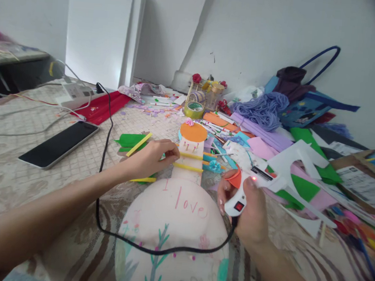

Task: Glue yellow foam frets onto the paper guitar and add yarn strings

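Note:
A white guitar-shaped cutout (181, 210) lies in front of me, with "I love" and plants drawn on its rounded body. Two yellow strips (188, 167) cross its neck, and an orange disc with a pink bow (193, 132) tops it. My left hand (163, 153) is closed, its fingertips at the left end of the upper yellow strip (191, 156); the exact grip is partly hidden. In my right hand (250, 207) is a white hot glue gun (234, 203) with an orange trigger, its red light lit and nozzle toward the neck.
The glue gun's black cord (164, 252) loops across the cutout to a power strip (76, 93). A phone (59, 144) lies left, near green paper (131, 141). Behind are tape (194, 109), blue yarn (262, 110), markers and a blue bag (305, 107); paper scraps crowd the right.

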A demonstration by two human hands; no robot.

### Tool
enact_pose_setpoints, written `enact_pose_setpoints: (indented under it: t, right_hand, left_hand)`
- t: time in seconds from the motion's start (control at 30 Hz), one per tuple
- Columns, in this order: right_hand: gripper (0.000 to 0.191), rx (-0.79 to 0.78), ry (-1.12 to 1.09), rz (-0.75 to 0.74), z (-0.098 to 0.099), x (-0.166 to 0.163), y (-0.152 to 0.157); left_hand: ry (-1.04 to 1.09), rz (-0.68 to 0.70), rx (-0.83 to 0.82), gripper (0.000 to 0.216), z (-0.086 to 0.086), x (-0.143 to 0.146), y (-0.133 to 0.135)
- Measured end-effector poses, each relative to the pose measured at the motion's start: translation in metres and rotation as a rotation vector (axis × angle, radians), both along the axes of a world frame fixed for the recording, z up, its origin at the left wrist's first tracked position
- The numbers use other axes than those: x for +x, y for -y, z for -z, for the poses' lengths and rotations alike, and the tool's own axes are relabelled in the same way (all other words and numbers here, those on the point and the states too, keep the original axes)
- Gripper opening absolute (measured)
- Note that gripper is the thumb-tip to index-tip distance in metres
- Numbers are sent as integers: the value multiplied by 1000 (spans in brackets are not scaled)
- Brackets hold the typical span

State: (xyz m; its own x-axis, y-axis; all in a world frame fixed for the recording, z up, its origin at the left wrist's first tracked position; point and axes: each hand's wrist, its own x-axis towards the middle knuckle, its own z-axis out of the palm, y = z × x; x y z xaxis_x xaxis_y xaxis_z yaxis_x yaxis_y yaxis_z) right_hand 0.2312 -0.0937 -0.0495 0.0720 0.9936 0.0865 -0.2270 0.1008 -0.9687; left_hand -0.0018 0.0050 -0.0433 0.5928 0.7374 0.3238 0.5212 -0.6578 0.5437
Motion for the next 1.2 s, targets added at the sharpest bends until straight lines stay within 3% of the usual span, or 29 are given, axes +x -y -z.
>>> enact_pose_setpoints:
  t: [0.2, 0.4, 0.67, 1.2]
  right_hand:
    - [33, 45, 39, 129, 3, -1, -7]
    - [34, 35, 206, 190, 18, 6, -17]
    - [33, 94, 240, 102, 19, 5, -21]
    - [32, 88, 220, 93, 23, 4, -23]
  left_hand:
    - [-11, -28, -2, 12, -1, -2, -1]
    - [-34, -8, -60, 12, 0, -6, -3]
    - [-12, 16, -60, 13, 4, -3, -3]
    - [-19, 1, -33, 13, 5, 0, -1]
